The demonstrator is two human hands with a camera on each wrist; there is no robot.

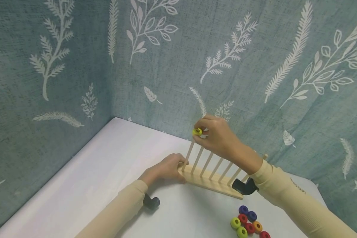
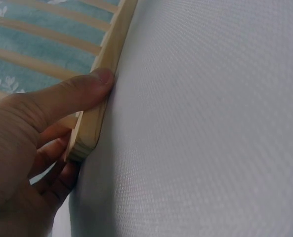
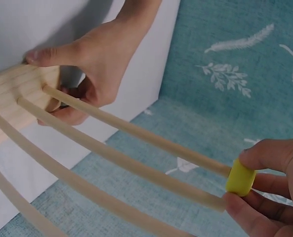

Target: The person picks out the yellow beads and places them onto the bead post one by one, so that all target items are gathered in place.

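Yellow ring: the yellow ring is up at the tip of the end peg, the one nearest the left hand; in the right wrist view the peg's tip meets the ring's side, though how far it goes into the hole cannot be told
Right hand: the right hand pinches the yellow ring between thumb and fingertips, high above the wooden base
Left hand: clamped on the near end of the wooden base, thumb along its long edge, other fingers around the end and behind; the end peg rises just beside it
Peg rack: a pale wooden base with a row of slim round pegs standing up from it; it rests on the white worktop; the right forearm passes in front of some pegs
Loose rings: two blue rings, red rings, two yellow-green rings and an orange ring lie in a loose cluster on the worktop, in front of the rack's far end, below the right forearm
Sleeves: both sleeves are cream, with a dark wrist piece at each cuff
Backdrop: blue-green fabric printed with white leaves and sprigs hangs behind the worktop and along its left side
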